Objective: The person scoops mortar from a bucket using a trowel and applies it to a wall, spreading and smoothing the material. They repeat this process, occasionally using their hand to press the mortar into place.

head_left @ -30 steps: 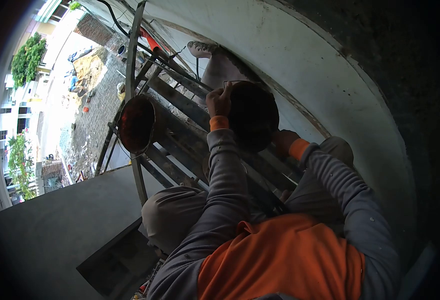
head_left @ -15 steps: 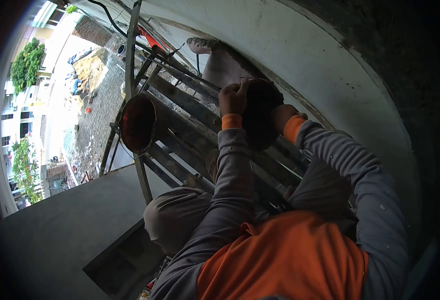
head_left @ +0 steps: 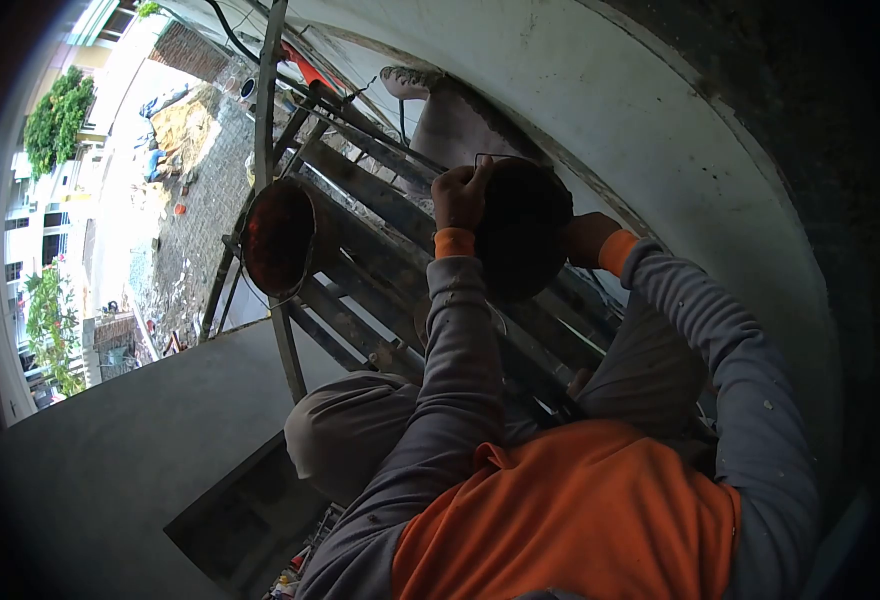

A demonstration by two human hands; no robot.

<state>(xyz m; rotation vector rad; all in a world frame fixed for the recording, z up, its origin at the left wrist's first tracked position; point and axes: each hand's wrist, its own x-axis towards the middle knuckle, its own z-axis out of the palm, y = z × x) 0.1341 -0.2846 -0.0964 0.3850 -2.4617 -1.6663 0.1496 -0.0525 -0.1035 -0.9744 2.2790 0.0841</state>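
Observation:
A dark bucket point(head_left: 518, 235) with a thin wire handle is between my hands, above the scaffold planks. My left hand point(head_left: 458, 200) is closed on its left rim, close to where the wire rises. At the right side of the rim, my right hand point(head_left: 590, 238) is closed on the edge, its fingers partly hidden in shadow. The inside of this bucket is too dark to make out. A second bucket point(head_left: 278, 240), reddish inside and with a wire handle, is at the left by the scaffold post.
Dark scaffold planks point(head_left: 370, 195) lie under the buckets, with a metal upright point(head_left: 264, 120) at their left end. A pale curved wall point(head_left: 720, 190) rises on the right. Far below at left are a paved yard point(head_left: 195, 190) and a sand heap point(head_left: 180, 130).
My right hand has shifted slightly right, from over the bucket's opening to its right rim. The dark bucket shows more of its right side. My left hand keeps its hold.

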